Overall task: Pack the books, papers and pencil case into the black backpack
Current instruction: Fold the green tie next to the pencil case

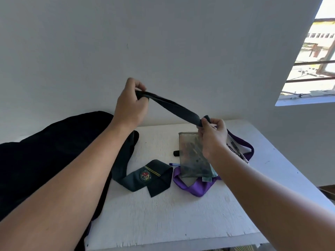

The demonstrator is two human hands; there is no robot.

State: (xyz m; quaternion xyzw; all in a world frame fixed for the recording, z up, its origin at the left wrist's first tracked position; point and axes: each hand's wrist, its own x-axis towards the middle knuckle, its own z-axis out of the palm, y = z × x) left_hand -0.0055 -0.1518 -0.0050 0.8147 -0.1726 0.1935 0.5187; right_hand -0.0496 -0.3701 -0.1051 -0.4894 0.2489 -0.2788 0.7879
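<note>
A dark green necktie (170, 107) is stretched in the air between my hands. My left hand (131, 104) pinches its upper end, and my right hand (213, 134) pinches it lower down on the right. The tie's wide end with a round crest (146, 175) lies on the white table (163, 223). The black backpack (45, 156) lies at the table's left side, partly under my left forearm. A translucent grey pencil case (194, 156) rests on a purple-edged pouch (195, 187) just below my right hand.
A blue pen (174, 164) and a short black object (176, 153) lie left of the pencil case. A white wall stands close behind the table. An open window (311, 60) is at the upper right. The table's front edge runs along the bottom.
</note>
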